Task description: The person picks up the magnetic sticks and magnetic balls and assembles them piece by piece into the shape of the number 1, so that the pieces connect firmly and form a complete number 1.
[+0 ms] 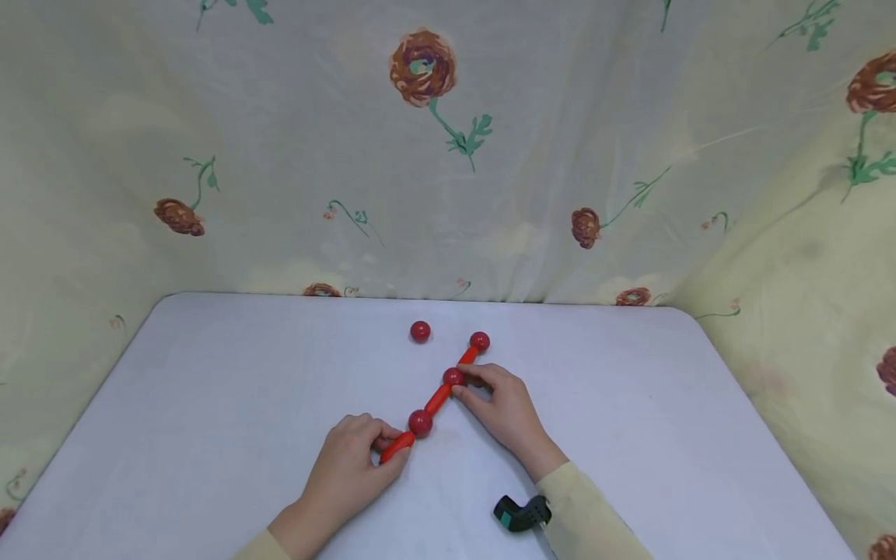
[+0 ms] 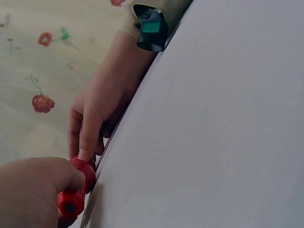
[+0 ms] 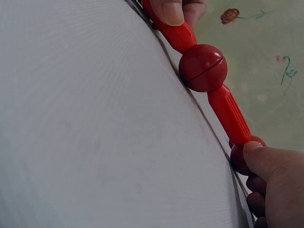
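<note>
A chain of red rods and dark red balls runs diagonally over the white table. My left hand (image 1: 357, 459) pinches the near end rod (image 1: 397, 447), which meets a ball (image 1: 420, 422). From that ball a second ribbed rod (image 3: 229, 115) leads to the middle ball (image 1: 453, 377). My right hand (image 1: 502, 404) grips this middle ball between thumb and fingers. Beyond it, another rod (image 1: 468, 355) ends in the far ball (image 1: 479, 341). In the left wrist view, the near rod's end (image 2: 70, 206) shows a dark round centre.
A loose red ball (image 1: 420, 331) lies on the white table (image 1: 231, 404) left of the chain's far end. A black wrist camera (image 1: 521, 513) sits by the right sleeve. Flower-printed cloth (image 1: 280, 155) hangs behind and at the sides of the table.
</note>
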The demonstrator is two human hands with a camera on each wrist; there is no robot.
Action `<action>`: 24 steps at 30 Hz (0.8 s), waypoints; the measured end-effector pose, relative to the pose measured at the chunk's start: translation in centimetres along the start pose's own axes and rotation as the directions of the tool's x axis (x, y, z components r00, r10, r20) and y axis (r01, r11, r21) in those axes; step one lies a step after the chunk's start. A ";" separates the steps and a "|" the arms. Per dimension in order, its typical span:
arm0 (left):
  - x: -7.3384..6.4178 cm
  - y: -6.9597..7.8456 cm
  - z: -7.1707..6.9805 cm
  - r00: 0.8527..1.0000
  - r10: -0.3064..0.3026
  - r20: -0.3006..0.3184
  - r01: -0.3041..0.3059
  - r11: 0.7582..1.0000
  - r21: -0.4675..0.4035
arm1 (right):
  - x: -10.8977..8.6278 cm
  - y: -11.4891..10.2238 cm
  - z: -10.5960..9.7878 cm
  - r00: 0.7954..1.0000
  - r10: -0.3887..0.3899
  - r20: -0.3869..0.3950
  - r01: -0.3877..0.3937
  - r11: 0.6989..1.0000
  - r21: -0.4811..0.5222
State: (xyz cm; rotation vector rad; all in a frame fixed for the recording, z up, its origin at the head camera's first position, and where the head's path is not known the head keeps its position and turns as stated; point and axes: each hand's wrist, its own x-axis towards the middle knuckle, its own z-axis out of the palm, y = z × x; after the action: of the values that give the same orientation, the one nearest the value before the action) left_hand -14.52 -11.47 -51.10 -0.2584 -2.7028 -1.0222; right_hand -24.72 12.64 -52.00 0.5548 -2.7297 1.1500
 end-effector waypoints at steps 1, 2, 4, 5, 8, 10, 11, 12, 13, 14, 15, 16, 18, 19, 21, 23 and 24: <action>0.0 0.1 0.0 1.000 0.003 0.000 -0.003 1.000 0.002 | 0.0 0.0 0.0 1.000 -0.003 0.000 0.003 1.000 -0.001; 0.0 0.1 0.0 1.000 0.006 -0.001 -0.006 1.000 0.000 | 0.0 0.0 0.0 1.000 -0.005 0.000 0.005 1.000 0.000; 0.1 0.2 0.1 1.000 0.006 -0.002 -0.006 1.000 0.011 | 0.1 0.0 0.0 1.000 -0.009 0.000 0.009 1.000 0.004; 0.1 0.2 0.1 1.000 0.007 -0.003 -0.007 1.000 0.020 | 0.1 -0.1 0.0 1.000 -0.010 0.000 0.010 1.000 0.005; 0.1 0.1 0.1 1.000 0.014 -0.007 -0.014 0.998 0.058 | 0.1 -0.1 0.0 1.000 -0.015 -0.005 0.015 1.000 0.006; 0.1 0.0 0.2 1.000 0.023 -0.010 -0.023 0.996 0.082 | 0.1 -0.1 0.0 1.000 -0.019 -0.011 0.019 1.000 0.008; 0.1 0.0 0.2 1.000 0.029 -0.011 -0.028 0.995 0.093 | 0.0 -0.1 0.0 1.000 -0.021 -0.014 0.021 1.000 0.008; 0.1 0.0 0.2 0.999 0.035 -0.013 -0.034 0.994 0.100 | 0.0 0.0 0.1 1.000 -0.023 -0.017 0.023 1.000 0.009; 0.1 -0.1 0.3 0.999 0.041 -0.014 -0.039 0.993 0.108 | 0.0 0.0 0.1 1.000 -0.023 -0.018 0.023 1.000 0.010; 0.1 -0.1 0.3 0.999 0.045 -0.015 -0.043 0.993 0.110 | 0.0 0.0 0.1 1.000 -0.022 -0.019 0.022 1.000 0.011; 0.1 -0.1 0.3 0.999 0.051 -0.018 -0.048 0.993 0.111 | 0.0 0.0 0.1 1.000 -0.018 -0.018 0.019 1.000 0.011; 0.1 -0.1 0.3 0.998 0.056 -0.020 -0.053 0.992 0.113 | -0.1 0.0 0.1 1.000 -0.016 -0.017 0.016 1.000 0.011; 0.1 -0.1 0.4 0.998 0.062 -0.023 -0.059 0.992 0.114 | -0.1 0.0 0.1 1.000 -0.010 -0.014 0.010 1.000 0.009; 0.1 0.0 0.4 0.998 0.064 -0.024 -0.061 0.992 0.113 | -0.1 0.0 0.1 1.000 -0.006 -0.012 0.006 1.000 0.008; 0.1 0.0 0.4 0.997 0.067 -0.025 -0.063 0.992 0.111 | -0.1 0.0 0.1 1.000 -0.008 -0.012 0.008 1.000 0.007; 0.0 0.1 0.4 0.998 0.066 -0.024 -0.063 0.992 0.111 | -0.1 0.0 0.1 1.000 -0.012 -0.014 0.012 1.000 0.006; 0.0 0.1 0.4 0.997 0.066 -0.025 -0.063 0.992 0.112 | -0.1 0.0 0.1 1.000 -0.017 -0.017 0.017 1.000 0.007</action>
State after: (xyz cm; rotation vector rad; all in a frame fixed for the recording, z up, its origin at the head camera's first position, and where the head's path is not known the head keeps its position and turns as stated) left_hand -14.57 -11.13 -51.32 -0.3062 -2.6950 -0.8481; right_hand -24.57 12.62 -52.05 0.5649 -2.7023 1.1553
